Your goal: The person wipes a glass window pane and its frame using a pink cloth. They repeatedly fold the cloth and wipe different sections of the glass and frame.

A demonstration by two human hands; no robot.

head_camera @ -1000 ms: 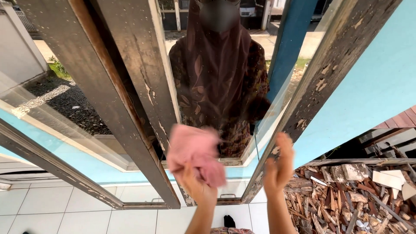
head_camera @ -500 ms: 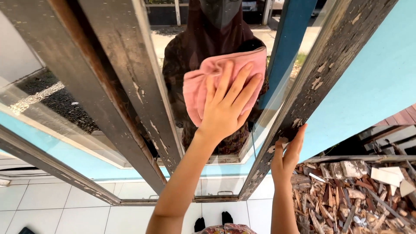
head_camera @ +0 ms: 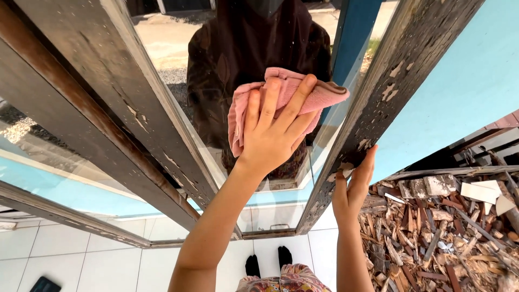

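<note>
Left hand [head_camera: 270,135] flat and spread, fingers apart, pressing one pink cloth [head_camera: 286,100] against the window glass [head_camera: 178,48]; cloth bunched under the palm, its folded edge sticking out past the fingertips toward the right frame. Cloth sits in the upper half of the pane, touching glass, not touching either frame post.

Right hand [head_camera: 354,186] open, fingers loosely curved, resting on the lower part of the right wooden frame post [head_camera: 389,92], holding nothing; fingertips on flaking paint.

No containers in view, nothing held inside anything.

Counts: two hands, one cloth, one glass pane being wiped, two dark peeling frame posts beside it, the left post [head_camera: 108,97] wide and slanting. One dark reflection of a person in the glass behind the cloth. Two dark shoe tips [head_camera: 267,265] on the white tiled floor [head_camera: 81,254]. One small dark flat object [head_camera: 43,285] at the bottom left corner on the tiles, kind unclear.

Edges and room: pane is narrow, boxed in by the posts left and right and a bottom rail [head_camera: 267,234]; glass left of and below the cloth is free. Right of the post, light blue wall [head_camera: 465,81], then a heap of wood scraps [head_camera: 448,232] close beside the right forearm
</note>
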